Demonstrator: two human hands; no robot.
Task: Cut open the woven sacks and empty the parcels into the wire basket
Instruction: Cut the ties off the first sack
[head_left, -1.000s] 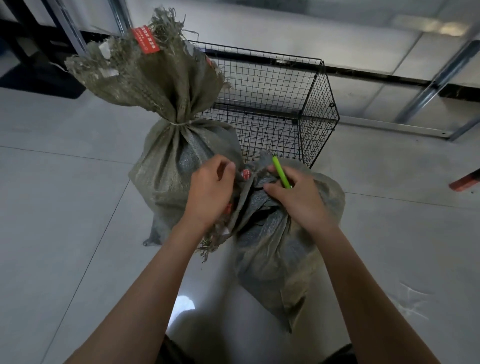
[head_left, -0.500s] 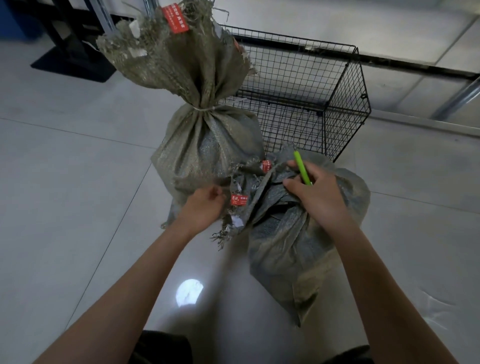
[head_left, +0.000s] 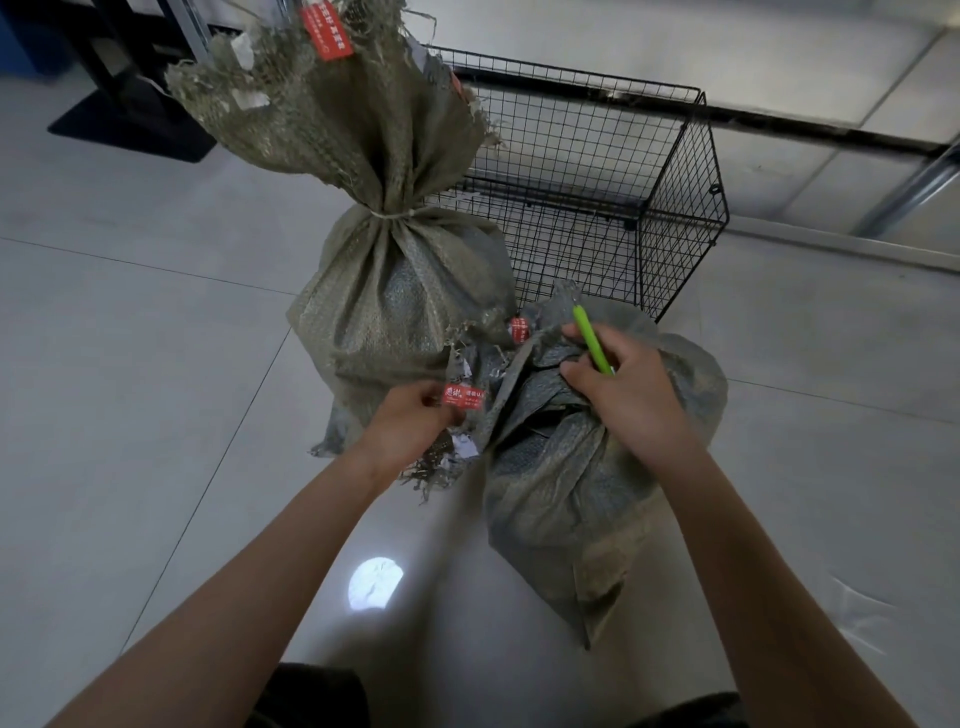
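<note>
A: Head camera: what are we holding?
B: Our left hand (head_left: 410, 421), fingers curled, grips the frayed mouth of the nearer grey-green woven sack (head_left: 566, 483). Our right hand (head_left: 628, 400) pinches a slim green pen-shaped cutter (head_left: 592, 340) at its neck.
A: The basket?
B: The black wire basket (head_left: 675, 171) stands just behind, with a taller tied woven sack (head_left: 395, 291) in front of it.

Arms: left forearm (head_left: 270, 571) and right forearm (head_left: 769, 561) both in shot, bare from the wrist to the frame edge. Left hand (head_left: 410, 431) and right hand (head_left: 628, 400) bare too. Only clothing visible is dark fabric at the bottom edge: one patch (head_left: 311, 696) next to my left arm, a smaller patch (head_left: 696, 714) next to my right. Looks black, plain. Too little of it shows to tell which garment.
</note>
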